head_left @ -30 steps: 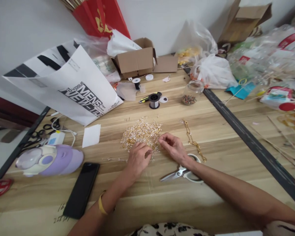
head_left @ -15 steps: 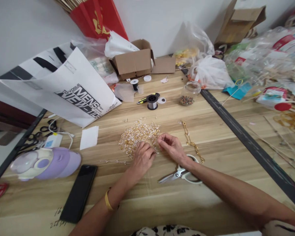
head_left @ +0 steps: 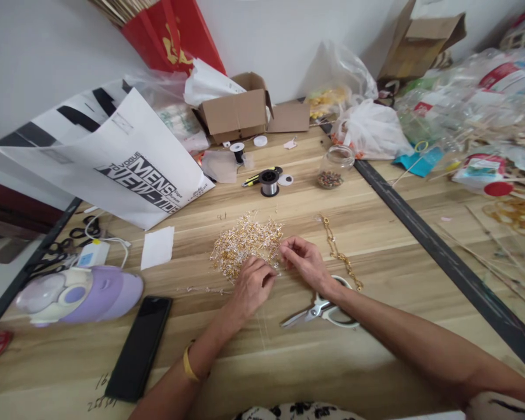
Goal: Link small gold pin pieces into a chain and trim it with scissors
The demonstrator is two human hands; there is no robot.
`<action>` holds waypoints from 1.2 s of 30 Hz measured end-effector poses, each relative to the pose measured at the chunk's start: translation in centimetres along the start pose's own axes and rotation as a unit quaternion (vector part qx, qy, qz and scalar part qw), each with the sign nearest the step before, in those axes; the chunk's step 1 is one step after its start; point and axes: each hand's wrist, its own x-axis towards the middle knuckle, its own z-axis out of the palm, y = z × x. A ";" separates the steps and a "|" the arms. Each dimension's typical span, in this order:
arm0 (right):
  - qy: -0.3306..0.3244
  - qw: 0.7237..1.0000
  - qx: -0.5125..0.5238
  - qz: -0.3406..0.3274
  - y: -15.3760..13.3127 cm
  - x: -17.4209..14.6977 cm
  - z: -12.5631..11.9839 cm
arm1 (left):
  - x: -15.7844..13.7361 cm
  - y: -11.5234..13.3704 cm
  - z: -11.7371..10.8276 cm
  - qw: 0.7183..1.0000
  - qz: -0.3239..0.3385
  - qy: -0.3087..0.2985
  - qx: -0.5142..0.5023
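A heap of small gold and clear beads [head_left: 240,242] lies mid-table. At its near edge my left hand [head_left: 254,282] is closed, fingertips pinched together towards the right. Just right of the heap, my right hand [head_left: 304,259] has its thumb and forefinger pressed together. Whatever either pinch holds is too small to make out. A thin beaded strand [head_left: 205,290] stretches left from under my left hand. White-handled scissors [head_left: 317,309] lie beneath my right wrist. Beyond that wrist is a gold chain [head_left: 332,242].
A wire spool [head_left: 269,183] and a glass jar [head_left: 330,175] of dark beads stand behind the heap. A black phone [head_left: 139,347] and a purple bottle [head_left: 100,294] lie to the left. Beside them stands a white paper bag [head_left: 114,157]. Plastic bags [head_left: 370,128] and bottles crowd the right back.
My left hand has shifted very slightly down, its fingertips still near my right hand. The right hand keeps its pinch in nearly the same place. The whole view has shifted slightly.
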 end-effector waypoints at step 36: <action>-0.082 0.980 -0.142 -0.116 0.1 -0.7 0.1 | 0.4 -0.3 -0.4 0.856 -0.237 0.054 -0.457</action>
